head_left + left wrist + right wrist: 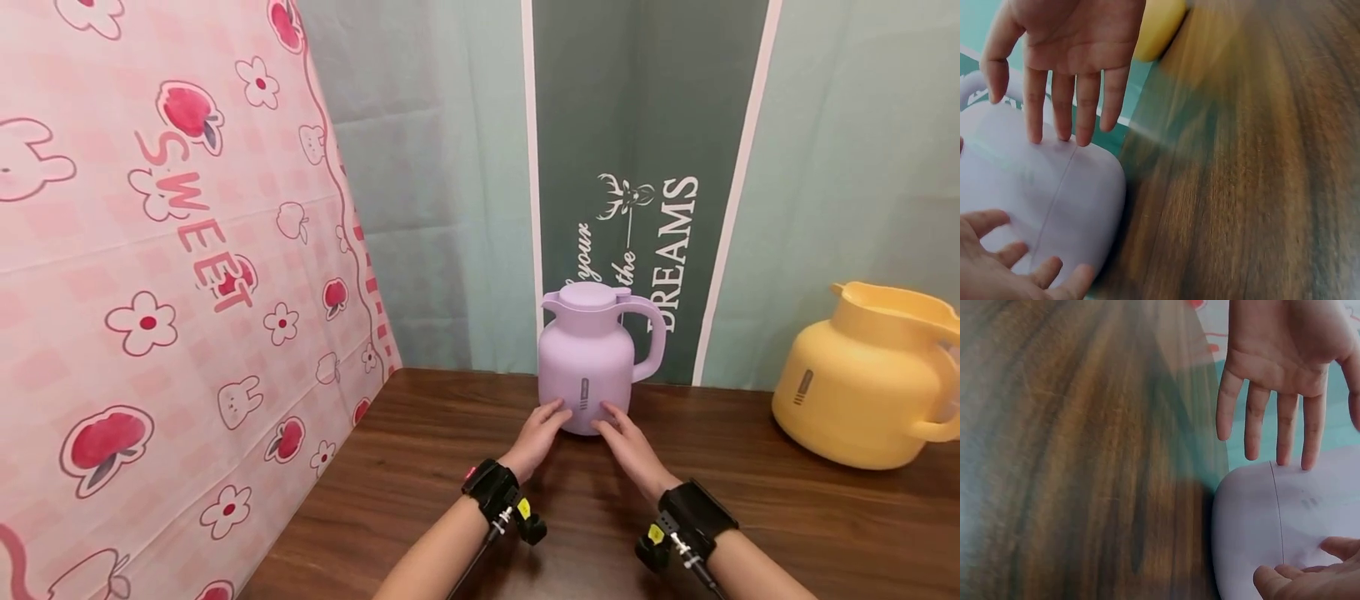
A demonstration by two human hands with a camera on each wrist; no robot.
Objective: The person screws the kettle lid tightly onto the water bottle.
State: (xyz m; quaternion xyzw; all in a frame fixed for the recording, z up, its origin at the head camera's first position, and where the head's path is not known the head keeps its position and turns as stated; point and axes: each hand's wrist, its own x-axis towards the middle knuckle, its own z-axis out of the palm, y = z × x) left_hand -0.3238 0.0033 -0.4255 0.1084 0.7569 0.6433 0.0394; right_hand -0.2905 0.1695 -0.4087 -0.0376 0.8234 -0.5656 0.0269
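A lilac jug with a lid, spout and right-hand handle stands upright on the brown wooden table, close to the back wall cloth. My left hand is at its lower left side and my right hand at its lower right. Fingertips of both hands reach the jug's front, the fingers spread and fairly straight, not wrapped round it. In the left wrist view the right palm faces the camera, fingertips at the jug's body. The right wrist view shows the left palm likewise.
Off to the right stands a yellow jug, its handle cut by the frame's edge. Pink patterned cloth borders the table on the left. Behind the table hangs green cloth with white lettering. Each wrist wears a black strap with a cable.
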